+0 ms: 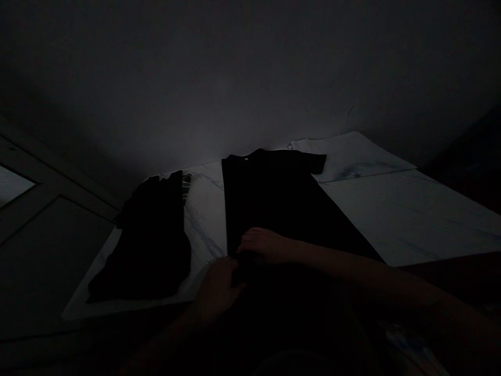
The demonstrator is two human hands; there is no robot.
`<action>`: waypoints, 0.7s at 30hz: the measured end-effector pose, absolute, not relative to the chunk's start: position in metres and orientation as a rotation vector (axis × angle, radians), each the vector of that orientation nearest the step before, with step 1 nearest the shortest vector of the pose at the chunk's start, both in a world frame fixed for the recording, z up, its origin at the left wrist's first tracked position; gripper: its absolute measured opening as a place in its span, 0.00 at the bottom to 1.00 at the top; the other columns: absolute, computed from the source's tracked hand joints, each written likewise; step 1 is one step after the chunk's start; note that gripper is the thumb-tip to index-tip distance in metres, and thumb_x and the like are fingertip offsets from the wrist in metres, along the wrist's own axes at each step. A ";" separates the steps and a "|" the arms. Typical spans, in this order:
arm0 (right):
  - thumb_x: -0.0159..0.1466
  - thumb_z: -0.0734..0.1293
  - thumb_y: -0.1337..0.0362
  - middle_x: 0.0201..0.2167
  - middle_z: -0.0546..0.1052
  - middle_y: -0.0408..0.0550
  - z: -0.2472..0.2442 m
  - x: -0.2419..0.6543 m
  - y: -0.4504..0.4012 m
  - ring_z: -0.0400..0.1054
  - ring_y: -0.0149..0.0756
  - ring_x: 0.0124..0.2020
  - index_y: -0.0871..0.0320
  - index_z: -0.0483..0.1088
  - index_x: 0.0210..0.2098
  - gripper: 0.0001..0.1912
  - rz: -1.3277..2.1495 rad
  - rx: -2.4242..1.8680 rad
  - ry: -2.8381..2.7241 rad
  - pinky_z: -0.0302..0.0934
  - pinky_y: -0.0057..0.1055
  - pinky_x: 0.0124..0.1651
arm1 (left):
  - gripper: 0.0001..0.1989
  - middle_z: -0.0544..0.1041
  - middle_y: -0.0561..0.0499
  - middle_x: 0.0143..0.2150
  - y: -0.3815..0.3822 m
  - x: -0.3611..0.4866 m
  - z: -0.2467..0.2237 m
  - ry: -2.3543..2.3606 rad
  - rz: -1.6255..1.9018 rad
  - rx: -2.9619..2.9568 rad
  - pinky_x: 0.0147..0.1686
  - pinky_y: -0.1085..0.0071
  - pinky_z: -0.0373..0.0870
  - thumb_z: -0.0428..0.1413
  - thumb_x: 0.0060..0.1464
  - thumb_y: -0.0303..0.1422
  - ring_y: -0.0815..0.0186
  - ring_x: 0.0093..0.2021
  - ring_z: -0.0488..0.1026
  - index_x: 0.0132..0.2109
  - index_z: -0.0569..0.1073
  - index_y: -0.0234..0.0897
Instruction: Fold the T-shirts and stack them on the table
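A black T-shirt (270,193) lies spread on a marble-patterned table (395,214), its collar toward the wall. Its right sleeve sticks out to the side, while the left side runs in a straight edge with no sleeve showing. At the lower part of that left edge, my left hand (217,287) is closed on the cloth, thumb apart from the bent fingers. Just beyond it, my right hand (264,245) reaches across the shirt with curled fingers closed at the same edge. The dimness hides the fingertips and the shirt's lower part.
A heap of dark clothing (152,245) lies on the table's left, with a striped piece (186,189) showing beside it. A pale wall (235,78) rises behind the table. A panelled door (50,230) stands at the left. The room is very dark.
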State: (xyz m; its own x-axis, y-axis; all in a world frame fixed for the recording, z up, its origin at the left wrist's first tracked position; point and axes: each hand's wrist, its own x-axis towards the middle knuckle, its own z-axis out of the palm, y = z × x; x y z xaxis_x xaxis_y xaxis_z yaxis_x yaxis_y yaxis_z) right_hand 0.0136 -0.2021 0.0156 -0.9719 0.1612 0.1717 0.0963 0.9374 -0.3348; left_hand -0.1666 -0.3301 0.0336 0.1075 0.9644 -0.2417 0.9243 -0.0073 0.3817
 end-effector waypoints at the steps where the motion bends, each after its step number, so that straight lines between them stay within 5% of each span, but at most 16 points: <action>1: 0.60 0.68 0.70 0.45 0.76 0.51 0.015 0.013 -0.208 0.68 0.39 0.48 0.59 0.72 0.51 0.19 0.460 -0.170 -2.901 0.58 0.39 0.54 | 0.12 0.77 0.46 0.47 -0.340 -0.163 0.030 1.866 0.205 1.936 0.50 0.61 0.68 0.58 0.51 0.29 0.56 0.49 0.73 0.45 0.73 0.38; 6: 0.63 0.63 0.72 0.40 0.75 0.50 0.014 0.018 -0.231 0.66 0.36 0.42 0.58 0.72 0.44 0.11 0.352 -0.289 -2.825 0.58 0.32 0.43 | 0.13 0.77 0.50 0.37 -0.383 -0.146 -0.007 2.073 0.845 1.866 0.37 0.66 0.72 0.49 0.50 0.25 0.62 0.37 0.75 0.43 0.70 0.41; 9: 0.62 0.62 0.74 0.37 0.74 0.49 0.011 0.026 -0.238 0.65 0.36 0.38 0.59 0.72 0.42 0.11 0.270 -0.396 -2.774 0.56 0.30 0.37 | 0.16 0.76 0.47 0.39 -0.397 -0.136 -0.032 2.202 1.126 2.039 0.42 0.60 0.72 0.50 0.47 0.25 0.58 0.41 0.74 0.45 0.70 0.39; 12: 0.65 0.62 0.71 0.37 0.73 0.49 0.009 0.036 -0.245 0.64 0.36 0.37 0.59 0.71 0.45 0.10 0.135 -0.275 -2.806 0.55 0.31 0.34 | 0.16 0.75 0.44 0.41 -0.402 -0.131 -0.042 2.300 1.063 2.166 0.45 0.56 0.71 0.52 0.46 0.25 0.55 0.43 0.73 0.45 0.70 0.38; 21: 0.68 0.64 0.68 0.37 0.74 0.48 -0.005 0.062 -0.268 0.64 0.35 0.37 0.56 0.72 0.49 0.11 0.016 0.000 -2.850 0.54 0.31 0.34 | 0.17 0.79 0.48 0.40 -0.421 -0.155 -0.050 2.110 0.857 2.699 0.33 0.71 0.73 0.47 0.53 0.21 0.64 0.36 0.78 0.46 0.73 0.41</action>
State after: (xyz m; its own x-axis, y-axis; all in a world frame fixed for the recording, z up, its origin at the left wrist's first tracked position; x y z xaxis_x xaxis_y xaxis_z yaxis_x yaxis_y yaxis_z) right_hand 0.0623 -0.2678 -0.0054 -0.9577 0.0019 0.2876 -0.0013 0.9999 -0.0109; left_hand -0.1547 -0.4215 -0.0500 0.1996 0.7869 0.5839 0.9712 -0.2380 -0.0114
